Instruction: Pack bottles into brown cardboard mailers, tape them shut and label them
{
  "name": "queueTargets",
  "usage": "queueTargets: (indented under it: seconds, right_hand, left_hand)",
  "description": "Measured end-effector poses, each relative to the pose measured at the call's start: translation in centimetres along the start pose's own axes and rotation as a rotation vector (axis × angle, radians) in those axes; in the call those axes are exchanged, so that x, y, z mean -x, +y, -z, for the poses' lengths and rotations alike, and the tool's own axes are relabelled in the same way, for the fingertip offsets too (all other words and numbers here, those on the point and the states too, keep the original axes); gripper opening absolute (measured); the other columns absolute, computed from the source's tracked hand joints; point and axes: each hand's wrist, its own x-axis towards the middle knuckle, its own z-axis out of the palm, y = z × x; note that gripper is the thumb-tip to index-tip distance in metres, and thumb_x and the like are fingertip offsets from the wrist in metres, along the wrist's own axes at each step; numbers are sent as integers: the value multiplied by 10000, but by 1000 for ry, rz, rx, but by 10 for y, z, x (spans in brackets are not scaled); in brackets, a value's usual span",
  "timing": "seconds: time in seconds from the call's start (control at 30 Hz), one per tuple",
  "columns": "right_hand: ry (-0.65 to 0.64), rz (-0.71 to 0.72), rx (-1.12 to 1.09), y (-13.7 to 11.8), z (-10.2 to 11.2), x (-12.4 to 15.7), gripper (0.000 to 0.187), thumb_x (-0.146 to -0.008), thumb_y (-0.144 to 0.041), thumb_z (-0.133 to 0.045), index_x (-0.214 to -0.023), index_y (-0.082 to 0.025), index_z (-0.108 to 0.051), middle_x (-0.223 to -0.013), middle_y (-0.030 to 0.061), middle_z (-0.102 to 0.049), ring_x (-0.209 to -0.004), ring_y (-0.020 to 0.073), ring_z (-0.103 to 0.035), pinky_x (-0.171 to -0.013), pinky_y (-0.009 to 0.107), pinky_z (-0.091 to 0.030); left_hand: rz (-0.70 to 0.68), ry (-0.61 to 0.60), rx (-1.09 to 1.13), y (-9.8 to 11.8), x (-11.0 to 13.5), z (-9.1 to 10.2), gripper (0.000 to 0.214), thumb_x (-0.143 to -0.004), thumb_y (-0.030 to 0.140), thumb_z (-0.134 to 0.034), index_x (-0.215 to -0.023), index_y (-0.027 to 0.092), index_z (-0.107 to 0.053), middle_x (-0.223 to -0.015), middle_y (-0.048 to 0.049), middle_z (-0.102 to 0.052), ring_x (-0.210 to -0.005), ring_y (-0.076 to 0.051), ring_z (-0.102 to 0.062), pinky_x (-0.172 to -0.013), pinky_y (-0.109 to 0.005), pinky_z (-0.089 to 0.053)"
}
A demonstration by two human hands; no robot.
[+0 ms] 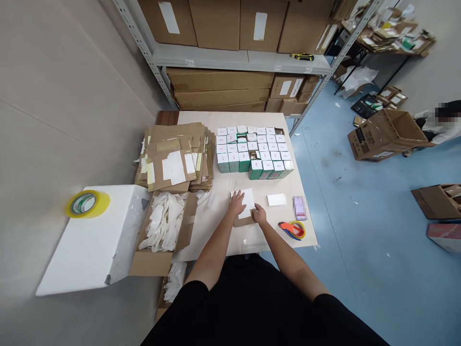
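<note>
A small piece of brown cardboard [245,222] lies at the front middle of the table, with a white sheet [248,196] covering most of its top. My left hand [236,203] rests flat on the sheet's left part, fingers stretched out. At the right edge, my right hand [259,214] has its fingers curled around the cardboard's side; the fingertips are partly hidden. Just right of it lies a white rectangular card or box [276,200]. Rows of green-and-white small boxes [252,149] stand behind my hands.
Flattened cardboard [173,163] is stacked left, above a carton of white wrapping material [163,226]. An orange cutter [291,228] and tape roll [299,229] sit front right, near a blurred purple item [299,208]. Shelving [223,60] stands behind; a person [441,127] is far right.
</note>
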Motion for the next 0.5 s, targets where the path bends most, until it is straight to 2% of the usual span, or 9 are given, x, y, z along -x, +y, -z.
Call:
queueTargets:
  seconds: [0.07,0.17,0.27,0.33,0.4,0.5]
  right_hand:
    - [21,-4,3,2,-1,2,434,-812,-266,-571,-1213,-234,-733,-1196,58,-779,-1117,254,-713,-1041,386,-527]
    - [27,8,-8,1,-3,6,437,-794,-271,-555,-1192,-236,-733,-1151,46,-790,-1087,247,-721,-1018,380,-538]
    - [44,-8,-28,-6,-4,9,431,-812,-285,-523,-1189,-223,-723,-1155,54,-789,-1091,234,-723,-996,350,-541]
    - [64,-22,-45,-13,-6,13,426,-845,-321,-512,-1207,-215,-709,-1168,63,-784,-1087,226,-724,-994,338,-533]
    - [62,-11,-53,-21,-8,18,417,-873,-383,-519,-1210,-218,-702,-1111,57,-792,-1041,228,-728,-977,343,-530]
    - [-1,63,-85,-31,-14,27,400,-881,-453,-544,-1170,-232,-711,-939,26,-790,-958,239,-723,-939,358,-535]
  left_hand:
    - [-31,43,8,-4,18,-3,725,-908,257,-600,-1610,229,-421,-1737,-77,-288,-1629,-323,-155,-1296,-500,-228]
    - [-30,55,15,-10,50,-15,598,-953,240,-537,-1549,198,-517,-1632,-119,-474,-1599,-300,-254,-1284,-462,-270]
    - [-46,1,58,-19,76,-24,622,-939,321,-611,-1543,208,-516,-1687,-108,-391,-1601,-305,-255,-1266,-456,-305]
    - [-46,5,108,-27,86,-24,663,-945,387,-625,-1564,193,-485,-1714,-110,-336,-1612,-300,-232,-1277,-439,-287]
    - [-24,33,161,-37,91,-19,641,-978,423,-584,-1566,193,-480,-1707,-107,-353,-1607,-279,-254,-1289,-414,-259]
    - [55,75,245,-56,96,-8,530,-1025,449,-504,-1503,227,-555,-1670,-88,-426,-1577,-241,-329,-1287,-381,-251]
